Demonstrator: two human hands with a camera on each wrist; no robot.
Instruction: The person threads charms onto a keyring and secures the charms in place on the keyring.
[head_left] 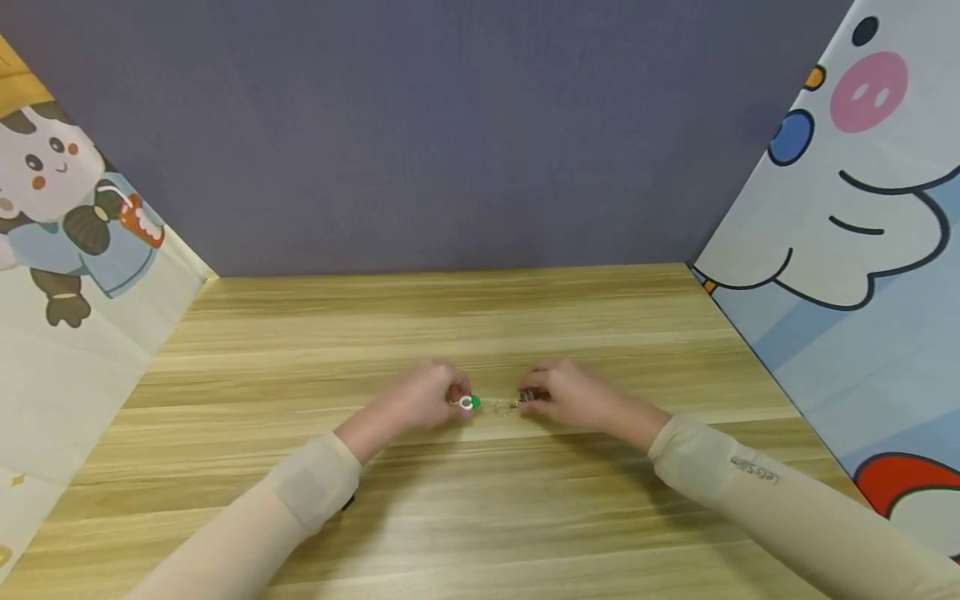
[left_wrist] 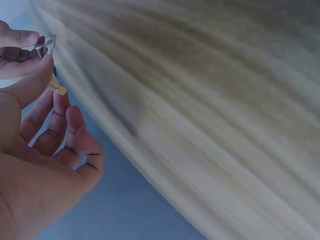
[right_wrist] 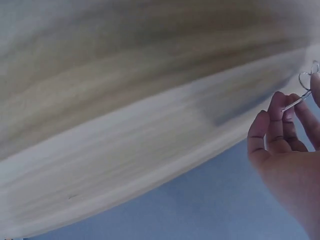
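Observation:
Above the middle of the tabletop [head_left: 480, 517] both hands face each other, a short gap apart. My left hand [head_left: 429, 398] pinches a small coloured piece [head_left: 476, 402] with a white ring and a green end between thumb and fingertips. In the left wrist view its pale tip [left_wrist: 61, 91] pokes out under the thumb. My right hand [head_left: 568, 398] pinches a thin silver metal piece with wire loops [right_wrist: 296, 103] by its straight part. Fine, glinting wire spans the gap between the hands in the head view. The fingers partly hide both pieces.
A grey-purple panel [head_left: 450, 133] rises behind the wood-grain table. Cartoon-printed walls stand on the left [head_left: 90, 358] and right [head_left: 825, 367]. A small dark object [head_left: 348, 502] shows beside the left sleeve.

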